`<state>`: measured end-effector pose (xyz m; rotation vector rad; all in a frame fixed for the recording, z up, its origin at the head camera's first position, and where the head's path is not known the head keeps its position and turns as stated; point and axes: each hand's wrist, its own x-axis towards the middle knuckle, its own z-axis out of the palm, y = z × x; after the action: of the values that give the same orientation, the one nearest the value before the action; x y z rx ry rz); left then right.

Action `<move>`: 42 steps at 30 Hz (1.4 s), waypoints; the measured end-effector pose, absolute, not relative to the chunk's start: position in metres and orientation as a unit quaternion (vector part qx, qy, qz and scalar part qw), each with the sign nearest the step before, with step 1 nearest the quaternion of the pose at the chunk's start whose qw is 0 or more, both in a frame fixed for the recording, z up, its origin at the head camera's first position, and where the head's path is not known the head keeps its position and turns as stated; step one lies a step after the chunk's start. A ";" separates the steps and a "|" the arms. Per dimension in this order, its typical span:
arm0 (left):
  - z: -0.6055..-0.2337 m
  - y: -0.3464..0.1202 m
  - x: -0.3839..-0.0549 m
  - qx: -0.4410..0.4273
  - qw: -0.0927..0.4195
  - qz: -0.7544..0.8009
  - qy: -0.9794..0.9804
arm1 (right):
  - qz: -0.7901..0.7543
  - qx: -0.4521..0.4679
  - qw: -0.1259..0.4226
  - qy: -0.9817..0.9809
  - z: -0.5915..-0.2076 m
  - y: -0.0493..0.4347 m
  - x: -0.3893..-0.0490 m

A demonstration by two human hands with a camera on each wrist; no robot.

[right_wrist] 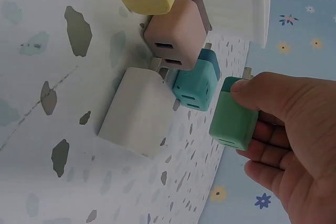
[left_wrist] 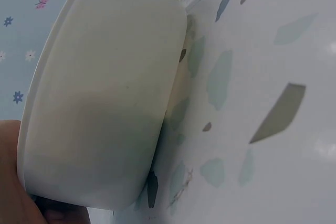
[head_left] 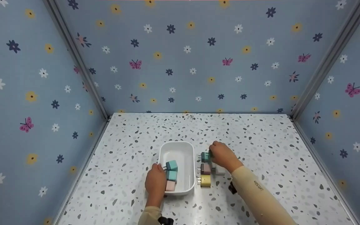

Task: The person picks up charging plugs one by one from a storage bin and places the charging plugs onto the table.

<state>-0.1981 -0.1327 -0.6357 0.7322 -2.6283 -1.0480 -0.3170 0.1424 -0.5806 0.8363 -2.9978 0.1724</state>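
Note:
My right hand (head_left: 224,155) pinches a green charger plug (right_wrist: 233,121) between thumb and fingers, just beyond a teal charger plug (right_wrist: 197,84). Beside the white plastic bin (head_left: 194,168), the teal one heads a row with a pink-brown charger plug (head_left: 205,169) and a yellow charger plug (head_left: 205,181). A larger white charger plug (right_wrist: 137,113) lies to the right of that row. On the bin's left side, my left hand (head_left: 155,182) grips the rim. Inside the bin, along its left wall, are two light-blue charger plugs (head_left: 172,176) and a pale pink one (head_left: 170,186).
The bin and plugs stand on a white speckled tabletop (head_left: 261,140). Blue flowered panels (head_left: 186,62) rise behind and at both sides, joined by grey metal corner posts (head_left: 77,59). The bin's outer wall (left_wrist: 105,93) fills much of the left wrist view.

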 end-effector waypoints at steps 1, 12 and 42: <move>-0.635 -0.133 -0.198 0.248 0.111 -0.356 -0.894 | 0.057 0.268 0.013 -0.962 -0.581 0.144 -0.317; -0.635 -0.132 -0.198 0.252 0.108 -0.357 -0.893 | 0.072 0.246 -0.008 -0.967 -0.588 0.154 -0.322; -0.637 -0.133 -0.198 0.254 0.103 -0.357 -0.893 | 0.058 0.211 -0.038 -0.975 -0.606 0.162 -0.328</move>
<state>-0.1984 -0.1335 -0.6367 0.7486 -2.6339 -1.0546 -0.3283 0.1620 -0.6061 0.6782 -3.1405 0.1858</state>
